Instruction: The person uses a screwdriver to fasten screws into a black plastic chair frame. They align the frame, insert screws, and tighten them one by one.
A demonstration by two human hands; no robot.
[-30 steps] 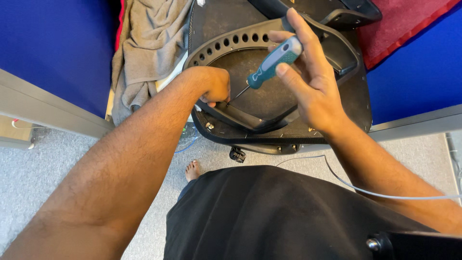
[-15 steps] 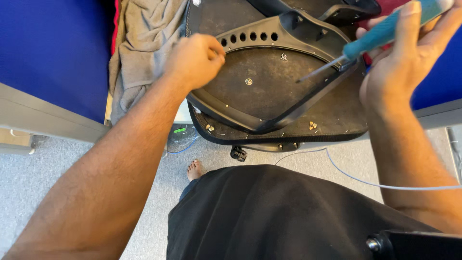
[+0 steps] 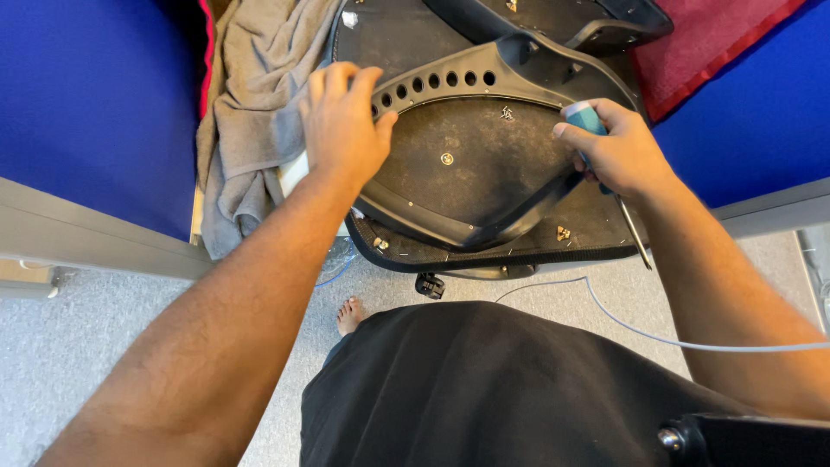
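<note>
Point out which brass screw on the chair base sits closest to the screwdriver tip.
The brass screw at the lower right edge, just left of the screwdriver shaft. The other lies far off at the lower left corner.

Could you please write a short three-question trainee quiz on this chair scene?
1. True or false: the right hand holds a screwdriver with a teal handle.
2. The left hand rests on which part? A) the grey towel B) the black frame with a row of holes C) the white cable
3. Fill in: the screwdriver's shaft points ____ the person, off the seat's edge.

Key: 1 true; 2 B; 3 toward.
</note>
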